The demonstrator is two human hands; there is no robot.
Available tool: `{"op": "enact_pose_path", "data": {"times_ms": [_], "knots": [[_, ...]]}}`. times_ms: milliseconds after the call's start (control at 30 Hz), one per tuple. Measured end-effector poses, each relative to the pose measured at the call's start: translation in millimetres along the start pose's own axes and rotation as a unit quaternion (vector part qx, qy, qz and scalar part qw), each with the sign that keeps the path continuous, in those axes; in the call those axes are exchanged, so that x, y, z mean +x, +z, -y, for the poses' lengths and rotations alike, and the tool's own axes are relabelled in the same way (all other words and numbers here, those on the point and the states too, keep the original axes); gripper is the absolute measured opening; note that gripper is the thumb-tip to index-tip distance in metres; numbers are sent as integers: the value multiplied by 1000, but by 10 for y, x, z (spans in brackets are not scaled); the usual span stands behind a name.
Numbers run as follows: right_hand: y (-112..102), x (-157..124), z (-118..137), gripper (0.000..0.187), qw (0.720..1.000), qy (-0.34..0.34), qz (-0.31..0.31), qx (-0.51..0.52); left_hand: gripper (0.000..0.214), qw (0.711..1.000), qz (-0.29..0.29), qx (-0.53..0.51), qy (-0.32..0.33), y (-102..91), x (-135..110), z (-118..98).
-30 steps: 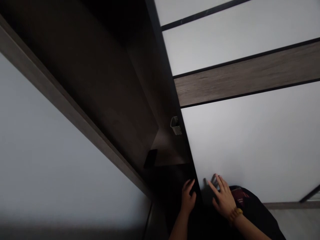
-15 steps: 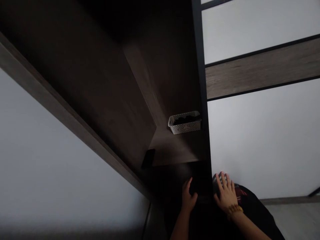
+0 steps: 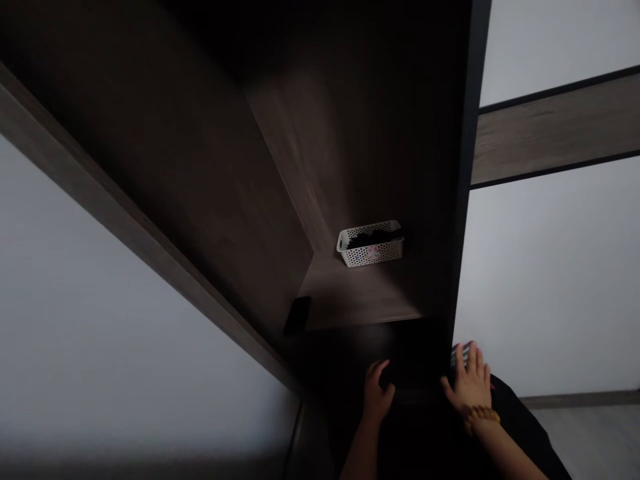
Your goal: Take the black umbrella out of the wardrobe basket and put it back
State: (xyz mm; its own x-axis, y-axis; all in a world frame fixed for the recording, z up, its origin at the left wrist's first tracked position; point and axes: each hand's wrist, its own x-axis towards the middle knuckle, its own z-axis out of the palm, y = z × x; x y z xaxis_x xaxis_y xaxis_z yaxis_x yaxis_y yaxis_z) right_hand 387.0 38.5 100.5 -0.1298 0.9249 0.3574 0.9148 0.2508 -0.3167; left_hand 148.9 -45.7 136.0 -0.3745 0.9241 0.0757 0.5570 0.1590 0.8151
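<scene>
Both forearms rise from 6 o'clock. The left hand [image 3: 379, 393] is half curled against the dark cabinet [image 3: 320, 167], with no held item visible. The right hand [image 3: 467, 387] is spread open, fingers touching one grey slotted item [image 3: 461, 355]; grip cannot be confirmed. One white perforated basket [image 3: 371, 245] sits at 12 o'clock on the shelf [image 3: 350, 293], and one black flat object [image 3: 299, 316] lies at 11 o'clock.

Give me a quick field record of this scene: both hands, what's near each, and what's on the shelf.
left hand: fingers curled against a dark panel
right hand: fingers spread, over a grey striped item, mostly hidden
right wrist: wooden bead bracelet
shelf: dark wood shelf
on shelf: white perforated basket with dark contents; black flat object
</scene>
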Motion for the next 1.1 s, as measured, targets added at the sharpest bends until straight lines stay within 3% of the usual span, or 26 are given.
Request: {"op": "enact_pose_path", "data": {"times_ms": [133, 400, 667, 767, 933, 1000, 1100], "knots": [[150, 45, -45, 87, 999, 42, -12, 6, 61, 1000, 6, 0, 3, -39, 37, 74], [317, 160, -98, 94, 990, 106, -3, 88, 57, 999, 33, 18, -11, -106, 123, 114], [493, 252, -202, 101, 963, 182, 38, 194, 45, 972, 190, 137, -28, -55, 156, 180], [507, 338, -311, 105, 946, 209, 35, 244, 45, 965, 209, 154, -42, -12, 192, 157], [419, 359, -389, 80, 901, 268, -51, 336, 51, 981, 150, 120, -28, 21, 273, 180], [375, 363, -221, 61, 896, 220, -62, 380, 53, 990, 96, 100, 6, -69, 399, 280], [345, 583, 286, 41, 909, 64, -57, 408, 46, 992, -31, 86, 84, -372, 865, 479]]}}
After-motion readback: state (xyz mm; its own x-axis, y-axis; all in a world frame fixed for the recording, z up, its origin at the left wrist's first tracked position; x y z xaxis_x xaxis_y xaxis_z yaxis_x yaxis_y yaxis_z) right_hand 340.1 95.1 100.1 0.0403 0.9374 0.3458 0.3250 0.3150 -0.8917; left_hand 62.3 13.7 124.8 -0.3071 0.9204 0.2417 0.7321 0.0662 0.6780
